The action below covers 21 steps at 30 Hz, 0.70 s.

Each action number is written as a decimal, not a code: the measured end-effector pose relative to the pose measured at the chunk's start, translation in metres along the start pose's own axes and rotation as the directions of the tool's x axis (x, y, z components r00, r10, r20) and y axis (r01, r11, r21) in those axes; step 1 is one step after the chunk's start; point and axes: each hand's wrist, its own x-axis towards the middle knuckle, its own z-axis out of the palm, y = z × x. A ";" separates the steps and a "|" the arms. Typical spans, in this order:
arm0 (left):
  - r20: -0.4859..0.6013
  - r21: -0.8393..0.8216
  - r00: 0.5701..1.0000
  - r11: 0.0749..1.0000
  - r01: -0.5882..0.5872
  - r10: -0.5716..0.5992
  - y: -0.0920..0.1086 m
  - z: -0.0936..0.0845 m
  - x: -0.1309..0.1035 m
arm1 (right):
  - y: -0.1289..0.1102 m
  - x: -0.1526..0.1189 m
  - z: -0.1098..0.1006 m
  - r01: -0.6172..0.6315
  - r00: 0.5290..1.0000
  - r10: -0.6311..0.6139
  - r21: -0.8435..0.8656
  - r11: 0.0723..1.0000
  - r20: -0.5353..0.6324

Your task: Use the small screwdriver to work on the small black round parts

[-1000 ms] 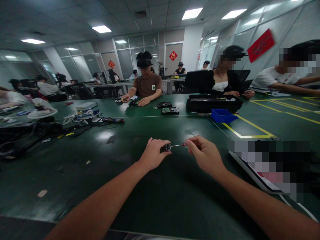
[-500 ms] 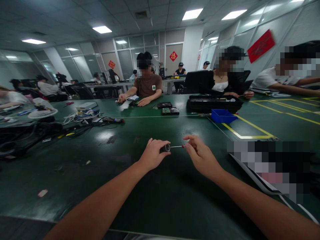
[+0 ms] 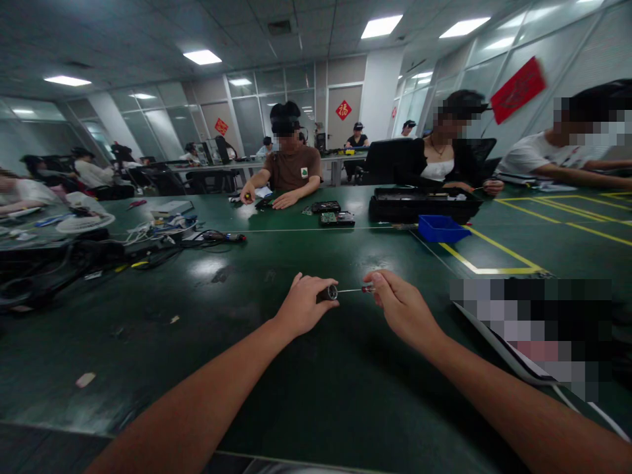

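My left hand (image 3: pixel 305 304) is closed round a small dark cylindrical part (image 3: pixel 332 292), whose round metallic end faces right. My right hand (image 3: pixel 399 304) grips a screwdriver (image 3: pixel 367 289) by its red handle, fingers wrapped over it. The thin shaft points left, and its tip is at the round end of the part. Whether the tip touches a screw inside is too small to tell. Both hands are held over the green table (image 3: pixel 316 395), in the middle of the view.
A blue bin (image 3: pixel 443 229) stands beside a long black housing (image 3: pixel 424 205) at the back right. Opened circuit-board devices (image 3: pixel 337 218) lie ahead. Cables (image 3: pixel 148 257) and a white fan-like part (image 3: pixel 86 224) are at the left. Co-workers sit across the table.
My right hand's fingers have closed further round the screwdriver handle; earlier some were lifted off it. My left hand and the cylindrical part have stayed nearly in place.
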 end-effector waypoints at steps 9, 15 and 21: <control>-0.048 -0.019 0.999 1.000 0.009 -0.010 0.004 -0.005 0.001 | 0.006 0.011 0.008 -0.182 0.979 0.203 0.579 0.795 0.029; 0.056 0.104 0.998 0.994 -0.045 0.039 -0.003 -0.008 0.002 | 0.012 0.015 0.010 -0.310 0.917 0.397 0.702 0.642 0.042; 0.087 0.095 0.996 0.995 0.000 -0.008 -0.006 -0.005 0.003 | 0.013 0.012 0.014 -0.253 0.941 0.339 0.629 0.735 -0.018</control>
